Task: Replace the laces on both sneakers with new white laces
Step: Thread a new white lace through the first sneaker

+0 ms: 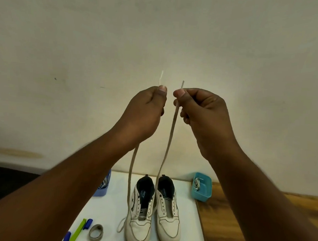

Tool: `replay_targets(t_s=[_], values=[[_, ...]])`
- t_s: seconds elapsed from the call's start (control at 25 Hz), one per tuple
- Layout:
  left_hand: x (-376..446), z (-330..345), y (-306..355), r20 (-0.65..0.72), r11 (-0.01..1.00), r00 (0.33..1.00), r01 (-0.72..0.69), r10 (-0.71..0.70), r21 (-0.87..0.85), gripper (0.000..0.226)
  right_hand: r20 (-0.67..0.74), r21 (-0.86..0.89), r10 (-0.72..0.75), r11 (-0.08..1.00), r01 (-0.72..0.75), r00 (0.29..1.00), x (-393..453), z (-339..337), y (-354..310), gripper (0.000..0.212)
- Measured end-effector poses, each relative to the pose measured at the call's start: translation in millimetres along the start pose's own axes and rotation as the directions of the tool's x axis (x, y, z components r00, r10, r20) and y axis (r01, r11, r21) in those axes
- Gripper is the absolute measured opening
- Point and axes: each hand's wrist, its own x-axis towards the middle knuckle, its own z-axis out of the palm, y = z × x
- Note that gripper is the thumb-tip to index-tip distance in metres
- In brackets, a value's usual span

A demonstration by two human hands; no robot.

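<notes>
Hands (146, 108) pinching vertical lace (170, 139) ends-up

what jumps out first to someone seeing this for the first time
Two raised hands dominate the middle: the left hand and the right hand each pinch one end of a pale lace held high against the wall. Its two strands drop to the left sneaker, threaded through its lowest eyelets, with the unlaced right sneaker beside it on the white table. A teal tray with more laces sits at the back right.
</notes>
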Motion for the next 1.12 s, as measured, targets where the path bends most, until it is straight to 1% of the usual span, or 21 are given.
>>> replay_targets(t_s=[0.04, 0.12, 0.2, 0.28, 0.4, 0.52, 0.68, 0.92, 1.04, 1.12], values=[[0, 1, -3, 0.003, 0.999, 1.0, -0.03, 0.03, 0.035, 0.047, 0.008, 0.027, 0.049, 0.998, -0.049, 0.999, 0, -1, 2, 0.018], [0, 3, -6, 0.05, 0.993, 0.995, -0.095, 0.091, 0.072, 0.044, 0.016, 0.071, 0.115, 0.991, -0.115, 0.993, 0, -3, 4, 0.018], [-1, 5, -9, 0.118, 0.983, 0.982, -0.159, 0.148, 0.088, 0.042, 0.015, 0.091, 0.124, 0.988, -0.125, 0.992, 1, -4, 7, 0.017], [-1, 8, -12, 0.154, 0.976, 0.972, -0.192, 0.175, 0.101, 0.042, 0.024, 0.108, 0.135, 0.985, -0.136, 0.991, 3, -5, 8, 0.016], [-2, 11, -14, 0.174, 0.976, 0.97, -0.19, 0.17, 0.104, 0.042, 0.066, 0.17, 0.17, 0.969, -0.179, 0.983, 5, -6, 12, 0.016], [-2, 13, -17, 0.172, 0.979, 0.972, -0.181, 0.163, 0.096, 0.042, 0.09, 0.201, 0.174, 0.961, -0.189, 0.981, 5, -6, 14, 0.016], [-1, 13, -20, 0.154, 0.976, 0.97, -0.2, 0.186, 0.08, 0.043, 0.094, 0.185, 0.182, 0.963, -0.197, 0.979, 4, -3, 17, 0.015], [2, 11, -26, 0.198, 0.972, 0.959, -0.222, 0.204, 0.074, 0.043, 0.107, 0.189, 0.193, 0.959, -0.211, 0.975, 4, 0, 21, 0.017], [1, 12, -27, 0.237, 0.979, 0.951, -0.201, 0.197, -0.007, 0.039, 0.133, 0.169, 0.162, 0.968, -0.183, 0.978, 6, 3, 22, 0.018], [-4, 13, -33, 0.272, 0.984, 0.946, -0.174, 0.175, -0.029, 0.034, 0.118, 0.161, 0.153, 0.972, -0.171, 0.981, 7, 4, 20, 0.019]])
